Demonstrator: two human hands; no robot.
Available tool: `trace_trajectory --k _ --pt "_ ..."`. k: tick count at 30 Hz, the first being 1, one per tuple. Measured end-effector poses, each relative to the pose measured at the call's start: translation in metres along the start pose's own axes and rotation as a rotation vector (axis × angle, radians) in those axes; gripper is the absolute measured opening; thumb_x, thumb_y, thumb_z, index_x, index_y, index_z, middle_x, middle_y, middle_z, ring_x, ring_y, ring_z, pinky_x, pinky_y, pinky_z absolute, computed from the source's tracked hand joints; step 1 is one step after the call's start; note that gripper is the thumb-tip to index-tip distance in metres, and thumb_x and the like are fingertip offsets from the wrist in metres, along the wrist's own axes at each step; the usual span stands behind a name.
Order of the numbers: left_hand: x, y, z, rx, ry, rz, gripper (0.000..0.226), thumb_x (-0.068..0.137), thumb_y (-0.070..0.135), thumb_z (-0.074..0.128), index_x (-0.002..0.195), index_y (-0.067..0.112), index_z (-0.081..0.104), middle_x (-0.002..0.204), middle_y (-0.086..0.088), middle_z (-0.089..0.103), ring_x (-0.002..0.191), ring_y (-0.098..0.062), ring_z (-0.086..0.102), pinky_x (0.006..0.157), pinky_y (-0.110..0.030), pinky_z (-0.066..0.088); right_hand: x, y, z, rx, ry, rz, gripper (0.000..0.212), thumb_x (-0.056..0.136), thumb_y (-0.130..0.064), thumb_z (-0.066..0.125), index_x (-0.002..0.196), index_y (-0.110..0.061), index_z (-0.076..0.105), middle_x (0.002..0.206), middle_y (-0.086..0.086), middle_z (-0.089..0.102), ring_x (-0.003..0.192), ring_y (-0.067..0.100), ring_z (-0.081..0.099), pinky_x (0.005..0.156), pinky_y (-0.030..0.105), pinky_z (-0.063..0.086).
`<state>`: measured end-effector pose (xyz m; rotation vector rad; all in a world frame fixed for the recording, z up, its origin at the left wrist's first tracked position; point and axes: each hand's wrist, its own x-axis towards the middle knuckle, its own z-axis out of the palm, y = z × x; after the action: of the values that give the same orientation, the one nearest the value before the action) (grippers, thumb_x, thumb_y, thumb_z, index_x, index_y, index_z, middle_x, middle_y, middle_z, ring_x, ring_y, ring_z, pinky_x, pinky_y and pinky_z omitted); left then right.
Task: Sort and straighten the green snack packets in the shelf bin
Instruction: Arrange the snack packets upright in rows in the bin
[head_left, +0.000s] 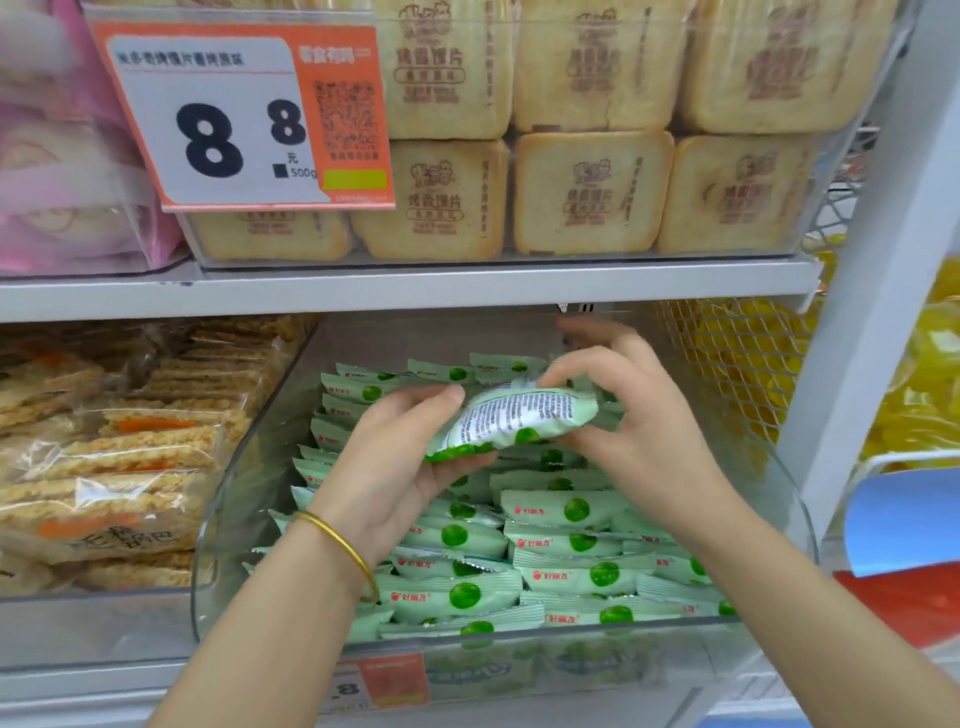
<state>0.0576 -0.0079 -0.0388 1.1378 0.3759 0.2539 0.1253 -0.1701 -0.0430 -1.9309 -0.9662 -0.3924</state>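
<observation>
packets pale green, dark-green dot, red logo; held packet white panel, black print. price tag at 11 o'clock: orange-white.

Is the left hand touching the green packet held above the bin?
Touching. The head view shows the left hand cupping the lifted green packet, thumb pressed on its end, fingers beneath.
</observation>
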Motion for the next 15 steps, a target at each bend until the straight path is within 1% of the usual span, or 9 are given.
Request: trace_trajectory --k 3,4,6,7,8,9,10,12,15 --pt "0.015 0.004 0.003 -0.078 0.036 0.025 0.028 0.100 0.026 0.041 0.106 0.004 0.056 0.101 -0.017 0.066 0.084 -0.027 0.070 0.066 -0.034 0.060 0.003 0.005 0.008 -0.273 0.174 -0.122 0.016 0.077 -0.020 0.064 0.090 -0.012 0.063 0.095 0.001 0.061 0.094 0.019 0.057 0.076 0.033 0.047" --pt "0.020 0.003 0.003 0.063 0.076 0.093 0.027 0.101 0.026 0.038 0.108 0.006 0.056 0.101 -0.013 0.065 0.085 -0.025 0.068 0.071 -0.031 0.058 0.004 0.006 0.010 -0.341 0.211 -0.124 0.015 0.079 -0.022 0.064 0.089 -0.011 0.062 0.089 0.001 0.062 0.085 0.022 0.059 0.068 0.038 0.050" --pt "0.027 -0.001 0.000 0.587 0.127 0.281 0.028 0.101 0.021 0.038 0.119 0.012 0.057 0.101 -0.001 0.060 0.077 -0.016 0.061 0.070 -0.019 0.050 0.006 0.010 0.013 -0.421 0.238 -0.099 0.016 0.082 -0.022 0.066 0.089 -0.009 0.061 0.082 0.005 0.064 0.074 0.028 0.061 0.058 0.041 0.052" --pt "0.030 -0.004 -0.002 0.856 0.099 0.364 0.030 0.100 0.019 0.039 0.126 0.015 0.054 0.110 0.000 0.058 0.079 -0.015 0.060 0.069 -0.014 0.048 0.008 0.012 0.014 -0.440 0.236 -0.080 0.017 0.082 -0.021 0.069 0.090 -0.008 0.062 0.080 0.007 0.064 0.071 0.030 0.061 0.055 0.040 0.052" --pt "0.033 -0.009 -0.005 1.091 0.046 0.402 0.036 0.100 0.018 0.039 0.134 0.016 0.048 0.128 -0.003 0.052 0.096 -0.017 0.060 0.081 -0.014 0.047 0.010 0.013 0.014 -0.460 0.226 -0.061 0.019 0.081 -0.020 0.072 0.092 -0.007 0.062 0.079 0.008 0.065 0.069 0.031 0.061 0.054 0.039 0.051" --pt "0.037 -0.014 -0.008 1.280 -0.010 0.416 0.040 0.100 0.020 0.038 0.139 0.017 0.042 0.145 -0.004 0.039 0.123 -0.019 0.048 0.102 -0.019 0.037 0.012 0.014 0.015 -0.485 0.202 -0.040 0.022 0.080 -0.020 0.073 0.095 -0.008 0.062 0.078 0.009 0.065 0.066 0.032 0.061 0.053 0.038 0.051" --pt "0.039 -0.019 -0.010 1.431 -0.055 0.421 0.043 0.100 0.023 0.036 0.143 0.017 0.038 0.154 -0.002 0.026 0.140 -0.017 0.026 0.115 -0.029 0.023 0.014 0.013 0.017 -0.516 0.167 -0.018 0.024 0.081 -0.021 0.072 0.099 -0.009 0.062 0.078 0.010 0.066 0.066 0.033 0.060 0.053 0.036 0.050" --pt "0.042 -0.024 -0.012 1.605 -0.104 0.378 0.046 0.101 0.030 0.031 0.146 0.020 0.030 0.158 0.001 0.013 0.146 -0.014 0.004 0.119 -0.041 0.008 0.017 0.011 0.020 -0.586 0.093 0.038 0.026 0.086 -0.023 0.067 0.109 -0.013 0.061 0.086 0.011 0.066 0.074 0.035 0.062 0.056 0.035 0.047" --pt "0.042 -0.025 -0.013 1.705 -0.124 0.306 0.051 0.101 0.036 0.027 0.150 0.023 0.018 0.159 0.002 0.006 0.146 -0.014 -0.002 0.119 -0.044 0.004 0.019 0.009 0.023 -0.661 0.036 0.058 0.026 0.089 -0.019 0.063 0.114 -0.015 0.059 0.094 0.010 0.065 0.081 0.036 0.061 0.056 0.033 0.042"
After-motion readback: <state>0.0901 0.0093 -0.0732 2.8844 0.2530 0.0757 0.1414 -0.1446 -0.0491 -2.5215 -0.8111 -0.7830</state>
